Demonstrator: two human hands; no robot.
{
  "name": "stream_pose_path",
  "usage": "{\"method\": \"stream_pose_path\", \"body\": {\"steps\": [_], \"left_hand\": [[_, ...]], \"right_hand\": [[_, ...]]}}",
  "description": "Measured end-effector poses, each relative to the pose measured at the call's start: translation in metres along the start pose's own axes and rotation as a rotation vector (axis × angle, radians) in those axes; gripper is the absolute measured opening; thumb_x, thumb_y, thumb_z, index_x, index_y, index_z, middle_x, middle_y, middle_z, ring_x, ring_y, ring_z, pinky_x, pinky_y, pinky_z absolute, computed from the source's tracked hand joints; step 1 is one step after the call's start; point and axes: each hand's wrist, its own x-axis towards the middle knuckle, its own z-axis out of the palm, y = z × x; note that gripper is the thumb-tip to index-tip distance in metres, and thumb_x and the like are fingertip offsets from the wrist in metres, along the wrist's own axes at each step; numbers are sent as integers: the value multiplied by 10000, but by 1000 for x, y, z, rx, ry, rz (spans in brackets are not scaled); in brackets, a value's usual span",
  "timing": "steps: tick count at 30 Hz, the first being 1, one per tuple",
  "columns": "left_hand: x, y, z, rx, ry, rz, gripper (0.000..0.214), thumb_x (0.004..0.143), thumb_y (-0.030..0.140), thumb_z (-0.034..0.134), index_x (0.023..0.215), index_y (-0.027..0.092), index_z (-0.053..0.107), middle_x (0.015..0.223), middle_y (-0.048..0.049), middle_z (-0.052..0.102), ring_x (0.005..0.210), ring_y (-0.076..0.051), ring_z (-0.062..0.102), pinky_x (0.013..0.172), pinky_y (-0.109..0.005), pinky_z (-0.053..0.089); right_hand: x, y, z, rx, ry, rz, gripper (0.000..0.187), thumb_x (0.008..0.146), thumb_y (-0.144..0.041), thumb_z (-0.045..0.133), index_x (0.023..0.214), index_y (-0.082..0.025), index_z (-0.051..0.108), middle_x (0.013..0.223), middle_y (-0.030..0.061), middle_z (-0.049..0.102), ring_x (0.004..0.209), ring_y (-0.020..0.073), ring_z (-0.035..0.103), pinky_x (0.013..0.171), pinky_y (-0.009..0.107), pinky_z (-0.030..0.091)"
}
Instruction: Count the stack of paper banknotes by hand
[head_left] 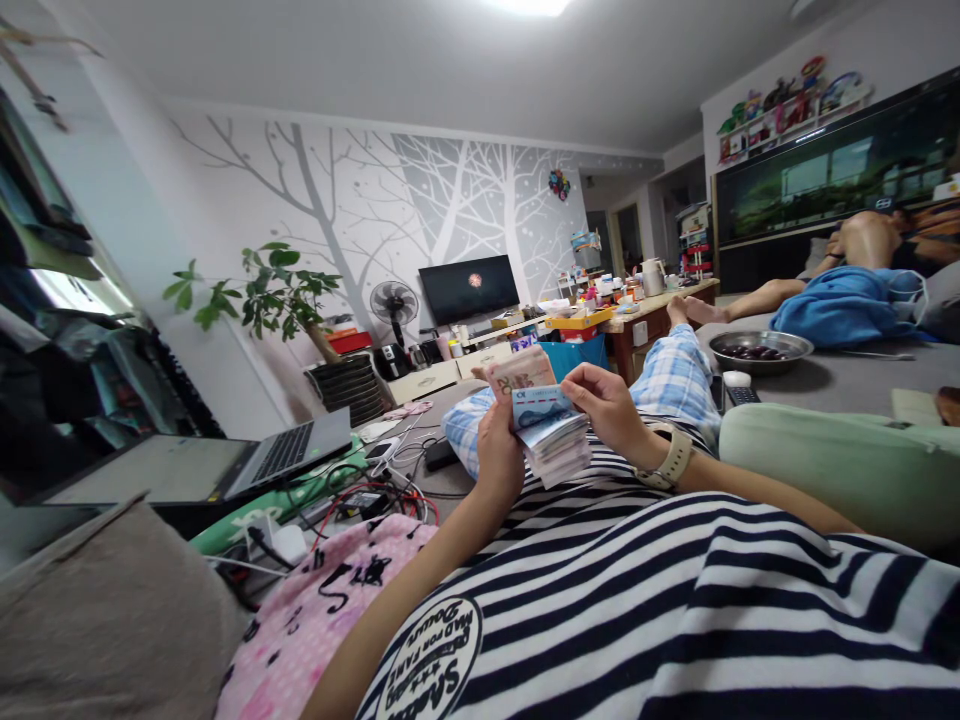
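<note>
A thick stack of banknotes [556, 458] is held in front of my striped shirt. My left hand [500, 445] is closed around its left side, with the notes bent over the fingers. Pinkish notes [521, 370] stick up at the back, and a blue note [538, 400] lies on the front. My right hand [611, 405], with a pale watch [667, 455] on its wrist, pinches the upper right edge of the blue note between thumb and fingertips.
An open laptop [285, 450] and tangled cables [367, 495] lie to my left. On the right are a green cushion [832, 465], a metal bowl [761, 350] of dark round fruit and another person's bare legs [757, 300]. A cluttered low table [660, 300] stands beyond my feet.
</note>
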Motion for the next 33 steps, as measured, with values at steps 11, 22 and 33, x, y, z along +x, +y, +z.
{"method": "stream_pose_path", "body": {"steps": [11,22,33], "left_hand": [[8,-21,1,-246,20,-79,287,765,391,667,888,137,723,882,-60,748,837,-224,688,829,-339,517],[10,-29,-1,-361,-84,-142,350,671,334,776,961,151,708,890,-71,757,904,-259,710,891,-405,521],[9,-30,0,-326,-114,-151,360,719,382,729,1000,159,694,896,-73,749,933,-252,694,869,-384,514]], "right_hand": [[-2,1,-1,60,-68,-13,374,874,-506,573,688,-181,563,569,-14,545,506,101,406,491,254,307],[4,12,-3,29,32,16,333,779,-477,689,732,-178,551,671,-22,507,608,112,445,565,256,345],[3,8,-2,-4,3,43,331,778,-482,659,695,-174,571,667,-8,529,618,124,454,576,265,354]]}}
